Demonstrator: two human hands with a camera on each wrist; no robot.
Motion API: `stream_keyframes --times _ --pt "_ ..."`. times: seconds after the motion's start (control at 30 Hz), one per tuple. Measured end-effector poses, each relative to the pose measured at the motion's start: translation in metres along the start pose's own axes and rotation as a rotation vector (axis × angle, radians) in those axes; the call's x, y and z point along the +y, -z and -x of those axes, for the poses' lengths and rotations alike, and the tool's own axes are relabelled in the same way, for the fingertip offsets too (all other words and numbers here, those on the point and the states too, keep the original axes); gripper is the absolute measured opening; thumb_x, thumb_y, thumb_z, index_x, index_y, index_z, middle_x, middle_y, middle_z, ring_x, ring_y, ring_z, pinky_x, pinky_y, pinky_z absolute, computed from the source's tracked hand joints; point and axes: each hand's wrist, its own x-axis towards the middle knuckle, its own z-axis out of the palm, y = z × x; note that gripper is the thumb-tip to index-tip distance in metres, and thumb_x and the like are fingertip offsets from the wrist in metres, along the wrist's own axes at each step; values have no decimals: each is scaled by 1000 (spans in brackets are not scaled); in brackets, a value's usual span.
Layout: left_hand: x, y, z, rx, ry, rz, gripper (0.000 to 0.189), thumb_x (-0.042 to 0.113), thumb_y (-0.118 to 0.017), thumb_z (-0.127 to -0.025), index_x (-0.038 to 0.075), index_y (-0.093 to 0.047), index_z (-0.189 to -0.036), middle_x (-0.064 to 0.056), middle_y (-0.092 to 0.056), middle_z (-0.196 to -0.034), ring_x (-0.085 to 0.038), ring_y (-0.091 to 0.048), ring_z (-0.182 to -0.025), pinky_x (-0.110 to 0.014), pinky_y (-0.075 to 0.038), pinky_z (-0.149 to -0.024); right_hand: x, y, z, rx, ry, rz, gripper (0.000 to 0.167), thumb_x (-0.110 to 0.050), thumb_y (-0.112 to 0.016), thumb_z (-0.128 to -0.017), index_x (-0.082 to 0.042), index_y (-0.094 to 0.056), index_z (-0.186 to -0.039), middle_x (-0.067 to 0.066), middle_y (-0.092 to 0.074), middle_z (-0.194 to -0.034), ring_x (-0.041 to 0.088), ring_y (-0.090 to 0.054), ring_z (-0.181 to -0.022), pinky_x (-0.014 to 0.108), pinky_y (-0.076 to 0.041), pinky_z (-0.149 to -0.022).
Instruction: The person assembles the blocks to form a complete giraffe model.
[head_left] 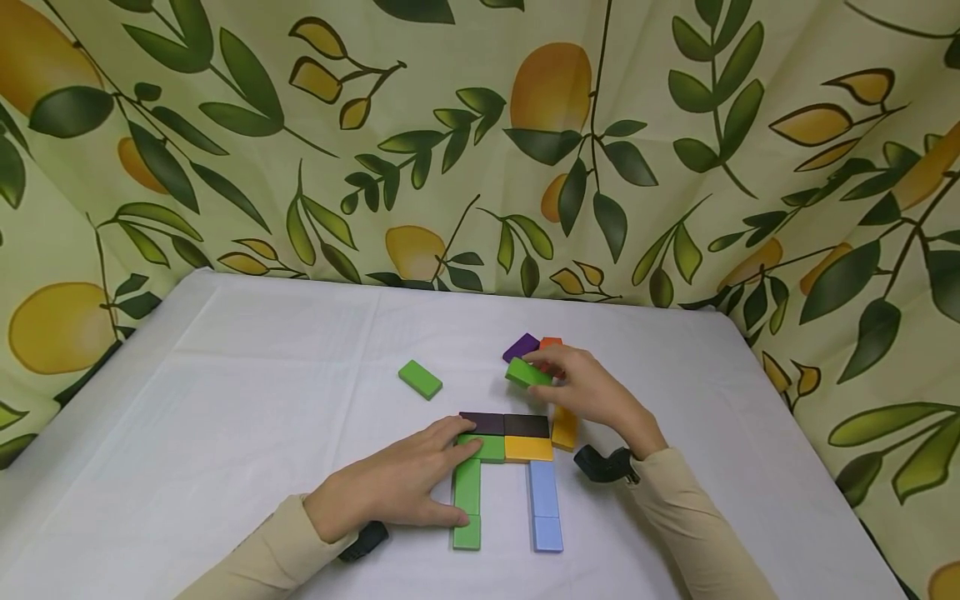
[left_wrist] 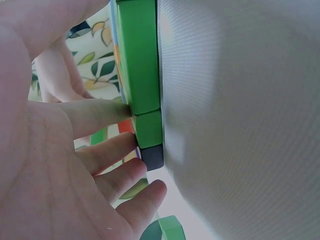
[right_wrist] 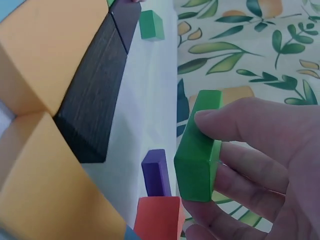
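My right hand (head_left: 588, 387) pinches a green block (right_wrist: 195, 155) between thumb and fingers, raised above the cloth. My left hand (head_left: 401, 479) rests along the left side of a flat block arrangement, its fingers extended and touching the edge. That arrangement has two dark blocks (head_left: 527, 426) across the top. Below them lie a green block (head_left: 491, 450) and a yellow block (head_left: 528, 449) side by side. Green blocks (head_left: 467, 487) form the left leg, light blue blocks (head_left: 543, 490) the right one. In the left wrist view, the fingertips (left_wrist: 127, 111) meet the green and dark blocks' sides.
A loose green block (head_left: 420, 379) lies beyond the arrangement, to the left. Near my right hand are a purple block (head_left: 521, 347), a red-orange block (head_left: 551, 342) and a yellow-orange block (head_left: 565, 428). White cloth (head_left: 285, 400) covers the table; a patterned curtain (head_left: 465, 167) hangs behind.
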Motion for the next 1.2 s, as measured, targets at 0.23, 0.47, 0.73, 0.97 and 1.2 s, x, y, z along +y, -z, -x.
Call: stream_keyframes --times 0.23,0.47,0.73,0.97,1.2 --pt "0 0 1 8 -10 -1 83 53 -72 -85 9 -44 -149 -9 -33 -157 -21 -32 -146 -37 -35 -119 4 5 3 21 -1 2 42 -16 -71 -89 -6 -64 -129 11 -65 -119 24 -58 -100 43 -55 -89" --pt "0 0 1 18 -17 1 81 50 -73 -85 9 -45 -149 -9 -34 -156 -20 -34 -145 -37 -35 -119 12 11 5 85 28 10 38 -13 -72 -86 -5 -66 -123 9 -66 -111 24 -60 -98 42 -55 -85" --pt "0 0 1 22 -17 6 80 49 -74 -85 9 -46 -148 -9 -35 -156 -20 -35 -144 -37 -36 -118 21 21 7 116 -45 7 39 -14 -70 -88 -2 -65 -125 15 -66 -117 28 -59 -98 34 -51 -78" --pt "0 0 1 27 -19 6 80 49 -74 -84 8 -46 -148 -9 -35 -155 -19 -35 -143 -36 -36 -118 29 26 7 135 -122 17 41 -17 -67 -90 -2 -62 -128 16 -68 -119 30 -58 -102 32 -48 -77" --pt "0 0 1 27 -18 3 80 49 -75 -84 9 -47 -148 -8 -36 -155 -19 -36 -143 -36 -37 -118 39 26 5 186 -156 13 44 -19 -67 -91 0 -60 -129 19 -67 -120 32 -59 -102 35 -49 -81"
